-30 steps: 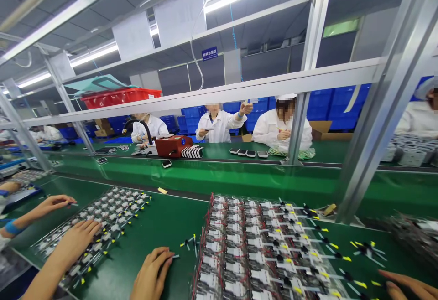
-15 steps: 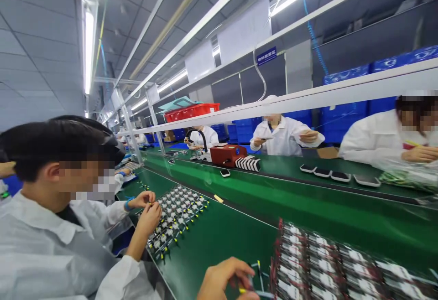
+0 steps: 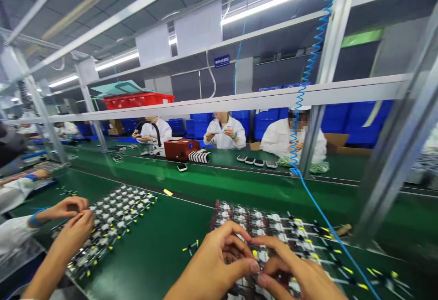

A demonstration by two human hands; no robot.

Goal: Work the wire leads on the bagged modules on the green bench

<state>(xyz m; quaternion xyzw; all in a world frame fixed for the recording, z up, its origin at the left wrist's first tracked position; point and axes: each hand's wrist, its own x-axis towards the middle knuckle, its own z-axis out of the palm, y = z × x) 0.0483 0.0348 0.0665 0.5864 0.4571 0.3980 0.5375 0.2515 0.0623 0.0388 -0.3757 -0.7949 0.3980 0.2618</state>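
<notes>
The left hand (image 3: 214, 266) and right hand (image 3: 294, 268) curl inward over wired connectors (image 3: 267, 220).

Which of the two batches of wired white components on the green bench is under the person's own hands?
The batch on the right, under the left hand and right hand; the other batch lies left, beneath a co-worker's hands.

L hand (image 3: 212, 266) & R hand (image 3: 296, 268) both bare, short nails, forearms bare down to frame edge.
</notes>
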